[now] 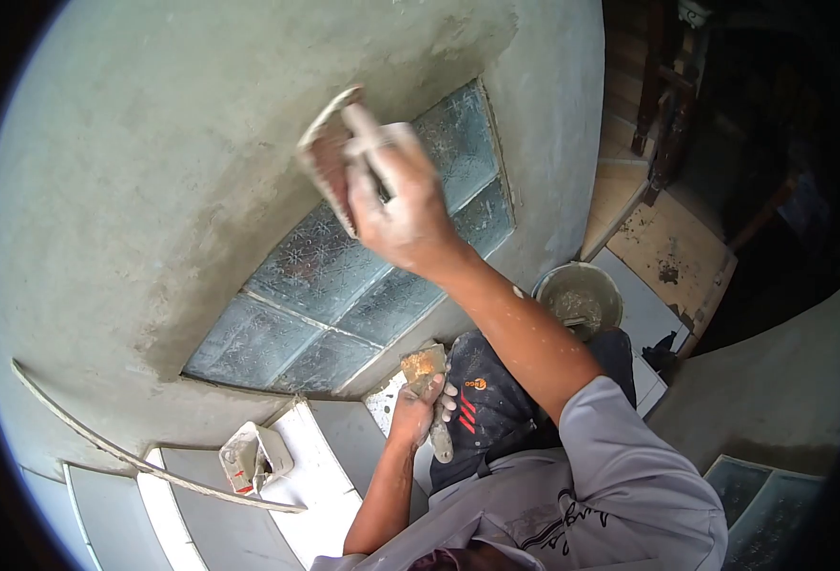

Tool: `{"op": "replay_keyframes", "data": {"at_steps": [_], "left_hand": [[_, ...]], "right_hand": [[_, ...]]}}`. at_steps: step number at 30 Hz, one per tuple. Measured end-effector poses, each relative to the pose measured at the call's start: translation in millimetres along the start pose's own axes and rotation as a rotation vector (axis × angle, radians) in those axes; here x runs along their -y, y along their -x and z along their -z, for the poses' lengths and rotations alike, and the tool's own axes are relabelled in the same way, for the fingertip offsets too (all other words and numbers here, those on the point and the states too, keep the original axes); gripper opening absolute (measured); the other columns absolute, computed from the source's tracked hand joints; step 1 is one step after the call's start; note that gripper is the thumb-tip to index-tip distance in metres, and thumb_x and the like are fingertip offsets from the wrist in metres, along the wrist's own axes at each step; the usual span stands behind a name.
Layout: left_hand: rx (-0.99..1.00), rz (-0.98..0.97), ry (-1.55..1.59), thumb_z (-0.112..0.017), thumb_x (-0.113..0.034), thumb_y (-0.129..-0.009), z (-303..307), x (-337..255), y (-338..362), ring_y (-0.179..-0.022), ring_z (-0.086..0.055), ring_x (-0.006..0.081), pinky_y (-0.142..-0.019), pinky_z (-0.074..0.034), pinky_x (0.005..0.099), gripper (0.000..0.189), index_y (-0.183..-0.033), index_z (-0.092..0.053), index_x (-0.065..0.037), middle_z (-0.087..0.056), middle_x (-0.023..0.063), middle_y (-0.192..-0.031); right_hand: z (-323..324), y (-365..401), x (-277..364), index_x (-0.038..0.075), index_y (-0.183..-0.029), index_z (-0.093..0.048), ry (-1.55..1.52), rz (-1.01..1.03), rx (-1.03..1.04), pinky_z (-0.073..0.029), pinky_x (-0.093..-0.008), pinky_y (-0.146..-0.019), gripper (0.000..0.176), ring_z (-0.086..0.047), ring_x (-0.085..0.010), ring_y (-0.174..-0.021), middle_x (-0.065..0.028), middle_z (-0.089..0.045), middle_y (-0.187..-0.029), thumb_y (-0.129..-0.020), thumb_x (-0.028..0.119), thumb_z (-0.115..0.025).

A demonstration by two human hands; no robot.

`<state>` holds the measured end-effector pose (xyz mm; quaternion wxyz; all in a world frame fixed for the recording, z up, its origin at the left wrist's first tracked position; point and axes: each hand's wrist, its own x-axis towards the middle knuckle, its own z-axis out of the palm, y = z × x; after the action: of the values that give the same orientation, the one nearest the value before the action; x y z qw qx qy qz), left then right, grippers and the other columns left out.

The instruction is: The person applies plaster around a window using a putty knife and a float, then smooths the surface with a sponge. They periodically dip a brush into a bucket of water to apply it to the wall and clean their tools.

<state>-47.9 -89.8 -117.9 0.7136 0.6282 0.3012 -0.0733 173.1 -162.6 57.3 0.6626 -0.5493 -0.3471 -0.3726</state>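
Note:
My right hand [396, 195] is raised to the plastered wall [125, 181] with its fingers wrapped round the handle of a plastering float [328, 157]. The float's board is tilted along the wall, just above the glass-block window [330, 266], and is a little blurred. Low by my knee, my left hand [420, 409] grips a trowel [424, 362] whose blade is caked with mortar and points up. The trowel's crusted handle sticks out below my fingers. Darker, damp-looking plaster borders the window's upper and left edges.
White-edged stairs [320, 447] run along the wall's foot. A cut-open plastic container [254, 460] stands on a step near a long curved strip [144, 463]. Right of my knee is a mortar bucket [580, 297]. A stained board [672, 252] lies behind it.

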Motion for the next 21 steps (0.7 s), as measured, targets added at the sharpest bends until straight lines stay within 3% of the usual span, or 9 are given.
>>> {"op": "replay_keyframes", "data": {"at_steps": [1, 2, 3, 4, 9, 21], "left_hand": [[0.016, -0.004, 0.042, -0.06, -0.025, -0.103, 0, 2, 3, -0.064, -0.061, 0.0138, -0.055, -0.049, 0.0283, 0.031, -0.122, -0.064, 0.0, -0.068, 0.0082, -0.085], [0.008, -0.004, 0.07, -0.06, -0.025, -0.103, 2, 6, 5, -0.064, -0.061, 0.0137, -0.055, -0.049, 0.0282, 0.032, -0.122, -0.064, 0.0, -0.068, 0.0081, -0.085], [-0.003, 0.0, 0.097, -0.061, -0.025, -0.103, 4, 11, 7, -0.064, -0.061, 0.0137, -0.055, -0.049, 0.0282, 0.032, -0.122, -0.064, 0.0, -0.068, 0.0079, -0.085], [-0.014, 0.006, 0.118, -0.061, -0.025, -0.102, 5, 14, 9, -0.064, -0.061, 0.0136, -0.055, -0.049, 0.0281, 0.032, -0.122, -0.064, 0.0, -0.068, 0.0078, -0.085], [-0.012, 0.051, 0.086, -0.06, -0.024, -0.103, 9, 22, 9, -0.064, -0.061, 0.0144, -0.055, -0.05, 0.0284, 0.031, -0.119, -0.064, 0.002, -0.068, 0.0087, -0.085], [-0.035, 0.023, 0.1, -0.059, -0.023, -0.103, 8, 15, 8, -0.065, -0.062, 0.0161, -0.053, -0.05, 0.0291, 0.024, -0.108, -0.062, 0.0, -0.068, 0.0093, -0.084]], "right_hand": [[14, 3, 0, -0.003, -0.144, -0.045, -0.108, -0.137, -0.057, -0.055, -0.0328, -0.09, 0.048, -0.061, -0.0212, -0.105, -0.0127, -0.06, -0.113, -0.099, 0.007, -0.055], [27, 12, -11, -0.003, -0.147, -0.039, -0.368, -0.375, -0.091, -0.053, -0.0339, -0.097, 0.048, -0.059, -0.0196, -0.114, -0.013, -0.057, -0.127, -0.102, 0.007, -0.051], [37, 14, -15, -0.003, -0.144, -0.041, -0.664, -0.549, -0.172, -0.053, -0.0358, -0.097, 0.043, -0.06, -0.0194, -0.113, -0.013, -0.054, -0.132, -0.102, 0.003, -0.049], [45, 18, -26, -0.002, -0.141, -0.043, -0.766, -0.663, -0.245, -0.053, -0.0413, -0.099, 0.041, -0.059, -0.021, -0.115, -0.0124, -0.054, -0.131, -0.101, -0.001, -0.048], [59, 16, -60, 0.003, -0.135, -0.048, -0.989, -0.714, -0.288, -0.047, -0.0511, -0.104, 0.039, -0.055, -0.026, -0.122, -0.0123, -0.055, -0.132, -0.097, -0.003, -0.049], [50, -2, -62, 0.002, -0.137, -0.044, -1.083, -0.749, -0.343, -0.045, -0.0534, -0.107, 0.044, -0.054, -0.0288, -0.123, -0.0145, -0.052, -0.134, -0.094, -0.004, -0.046]]}}
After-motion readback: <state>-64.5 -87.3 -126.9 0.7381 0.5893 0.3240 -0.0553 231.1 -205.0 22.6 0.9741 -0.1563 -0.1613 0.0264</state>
